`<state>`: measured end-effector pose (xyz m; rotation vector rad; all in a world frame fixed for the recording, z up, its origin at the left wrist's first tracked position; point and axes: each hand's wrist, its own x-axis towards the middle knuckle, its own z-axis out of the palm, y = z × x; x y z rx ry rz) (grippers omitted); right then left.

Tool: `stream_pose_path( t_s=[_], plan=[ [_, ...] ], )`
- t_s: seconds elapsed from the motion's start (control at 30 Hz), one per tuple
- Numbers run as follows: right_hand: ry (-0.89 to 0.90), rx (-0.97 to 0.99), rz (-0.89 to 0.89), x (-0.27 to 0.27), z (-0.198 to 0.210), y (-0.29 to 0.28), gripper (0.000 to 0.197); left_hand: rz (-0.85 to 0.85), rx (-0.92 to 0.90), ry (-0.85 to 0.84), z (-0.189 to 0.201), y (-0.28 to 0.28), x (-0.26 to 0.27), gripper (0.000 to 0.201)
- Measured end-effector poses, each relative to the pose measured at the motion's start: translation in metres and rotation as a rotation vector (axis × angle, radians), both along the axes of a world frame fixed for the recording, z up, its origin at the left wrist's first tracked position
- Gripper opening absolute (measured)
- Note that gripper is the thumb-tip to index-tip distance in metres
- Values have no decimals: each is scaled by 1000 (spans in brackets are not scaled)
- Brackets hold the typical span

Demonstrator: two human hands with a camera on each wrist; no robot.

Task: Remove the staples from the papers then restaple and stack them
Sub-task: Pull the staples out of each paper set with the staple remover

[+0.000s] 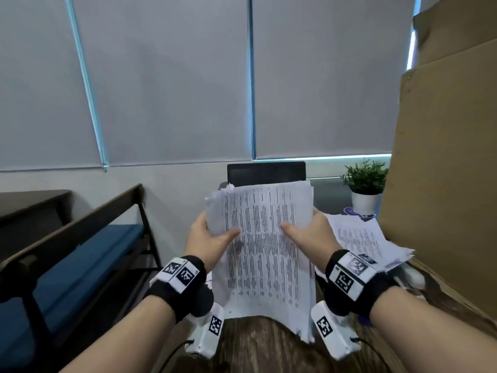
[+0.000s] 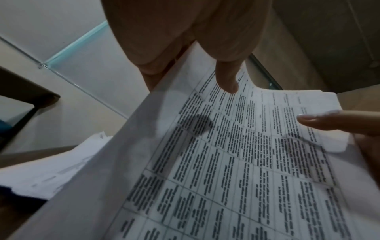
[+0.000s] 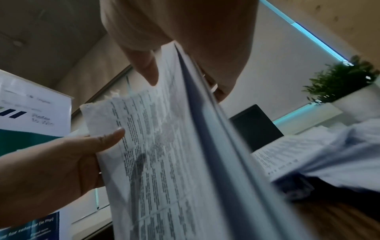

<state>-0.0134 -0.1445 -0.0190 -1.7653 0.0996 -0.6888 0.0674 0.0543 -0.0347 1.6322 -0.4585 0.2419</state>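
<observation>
A thick bundle of printed papers (image 1: 266, 243) stands nearly upright above the wooden table (image 1: 258, 348), its lower edge close to the tabletop. My left hand (image 1: 208, 235) grips its left edge, thumb on the front sheet. My right hand (image 1: 309, 235) grips the right edge the same way, thumb on the print. The bundle's top left corner is torn and frayed. In the left wrist view my left thumb (image 2: 227, 79) presses the papers (image 2: 236, 162). In the right wrist view my right thumb (image 3: 151, 73) lies on the papers (image 3: 164, 162). No stapler or staple remover shows.
A loose pile of printed sheets (image 1: 368, 240) lies on the table to the right. Behind it stand a potted plant (image 1: 365, 187) and a tall cardboard box (image 1: 443, 170). A dark monitor (image 1: 266, 172) is behind the bundle. A blue bench (image 1: 67, 265) is at the left.
</observation>
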Motion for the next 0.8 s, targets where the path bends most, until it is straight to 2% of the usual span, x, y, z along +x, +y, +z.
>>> stream_pose_path(
  t_s=[0.13,0.17,0.23,0.3,0.4,0.5,0.57,0.67,0.8],
  plan=[
    [-53,27,22,-16,-7,-5,30,-27,-79,-12,-3,-3,-13,77],
    [-70,34,33,-18,-6,-5,31,-23,-92,-22,-1,-5,-15,78],
    [-82,13,64,-22,-3,-5,33,14,-96,-48,3,-9,-19,61],
    [-80,-33,96,-24,-1,-3,31,79,-70,-114,10,-13,-28,54],
    [-114,-16,79,-25,-1,-3,29,164,-54,-164,16,-15,-35,65],
    [-111,-21,85,-22,-2,-4,27,167,-18,-230,14,-12,-27,74],
    [-95,-31,96,-21,-4,-4,24,157,47,-319,13,-10,-21,73],
    [-93,8,81,-18,-5,-5,23,170,48,-428,10,-8,-12,62],
    [-56,17,95,-15,-1,-6,21,138,99,-468,24,-2,-6,67]
  ],
)
